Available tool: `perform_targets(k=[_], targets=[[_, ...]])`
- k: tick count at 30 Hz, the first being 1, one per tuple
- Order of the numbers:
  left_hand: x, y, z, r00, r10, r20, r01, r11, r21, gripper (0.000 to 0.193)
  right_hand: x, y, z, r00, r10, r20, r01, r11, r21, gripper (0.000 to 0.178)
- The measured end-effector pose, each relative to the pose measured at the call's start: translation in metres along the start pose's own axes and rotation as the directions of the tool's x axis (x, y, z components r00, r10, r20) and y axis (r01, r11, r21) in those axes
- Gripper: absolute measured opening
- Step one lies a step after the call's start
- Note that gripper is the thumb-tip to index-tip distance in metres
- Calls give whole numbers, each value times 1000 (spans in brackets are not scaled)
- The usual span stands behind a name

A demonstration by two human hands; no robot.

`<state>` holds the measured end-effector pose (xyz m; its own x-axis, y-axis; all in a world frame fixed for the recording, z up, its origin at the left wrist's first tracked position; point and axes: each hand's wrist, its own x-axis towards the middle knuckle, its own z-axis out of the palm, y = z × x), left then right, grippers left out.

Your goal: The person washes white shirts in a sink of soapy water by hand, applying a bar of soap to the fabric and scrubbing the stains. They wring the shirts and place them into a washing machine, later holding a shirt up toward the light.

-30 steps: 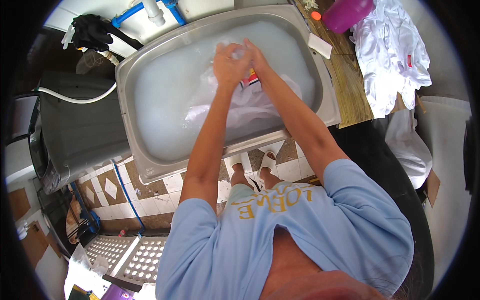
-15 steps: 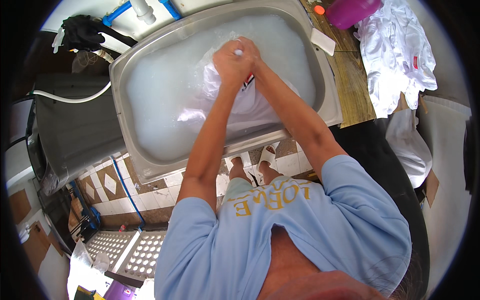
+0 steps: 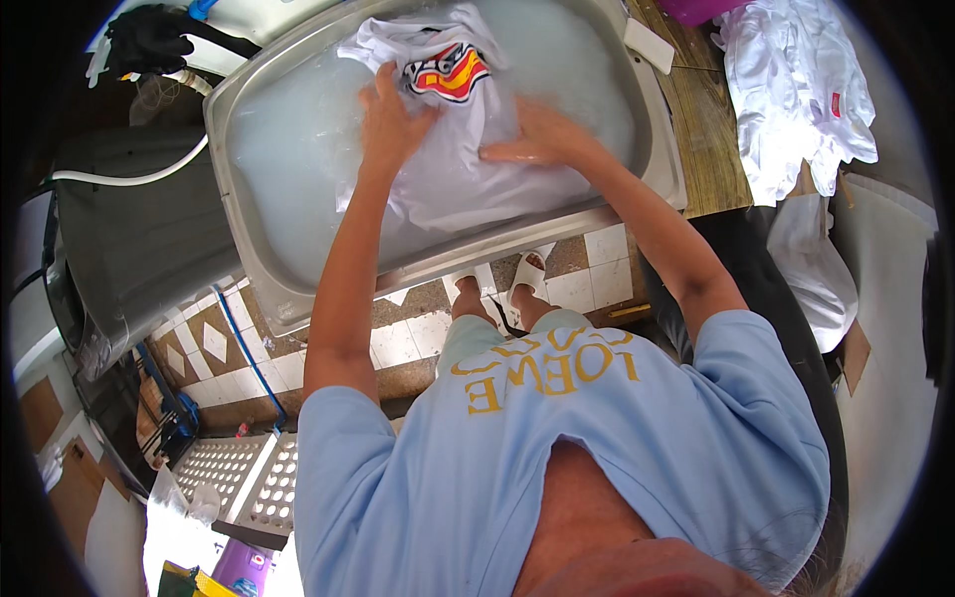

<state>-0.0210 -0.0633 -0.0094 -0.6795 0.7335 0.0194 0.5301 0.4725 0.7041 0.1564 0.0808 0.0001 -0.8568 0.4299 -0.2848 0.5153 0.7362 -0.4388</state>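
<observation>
A white shirt [image 3: 448, 184] with a red, yellow and black print lies spread in cloudy water inside a large grey sink [image 3: 477, 248]. Part of it is under water; the printed part rises above the surface. My left hand [image 3: 393, 124] rests against the shirt's left side, fingers apart and thumb beside the print. On the shirt's right side is my right hand [image 3: 545, 135], thumb stretched across the cloth and fingers spread, slightly blurred. Neither hand visibly grips the fabric.
A white block [image 3: 649, 46] like a soap bar sits at the sink's right corner. White garments [image 3: 796, 99] hang over the wooden board [image 3: 686, 119], near a purple container [image 3: 696, 9]. At left are a white hose [image 3: 139, 181] and black cloth [image 3: 149, 45].
My hands were clasped together on the bunched shirt. They have come apart to either side, and the shirt lies spread with its print showing. The view has shifted slightly.
</observation>
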Motion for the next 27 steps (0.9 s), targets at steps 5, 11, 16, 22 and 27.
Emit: perform_targets(k=[5, 11, 16, 22, 27], targets=[[22, 10, -8, 996, -92, -20, 51, 705, -707, 75, 48, 48, 26, 973, 229, 43, -121, 339, 933, 55], [-34, -9, -17, 985, -78, 157, 49, 983, 178, 83, 19, 0, 8, 823, 549, 145, -336, 264, 904, 78], [3, 0, 35, 970, -175, 168, 237, 832, -501, 68, 38, -42, 17, 918, 352, 184, -160, -95, 982, 76], [2, 60, 57, 940, 89, -331, -154, 973, -175, 44, 73, -52, 35, 980, 156, 121, -32, -478, 878, 62], [31, 37, 52, 896, 232, -378, -263, 964, -32, 39, 70, -54, 66, 983, 174, -49, 125, -459, 880, 51]])
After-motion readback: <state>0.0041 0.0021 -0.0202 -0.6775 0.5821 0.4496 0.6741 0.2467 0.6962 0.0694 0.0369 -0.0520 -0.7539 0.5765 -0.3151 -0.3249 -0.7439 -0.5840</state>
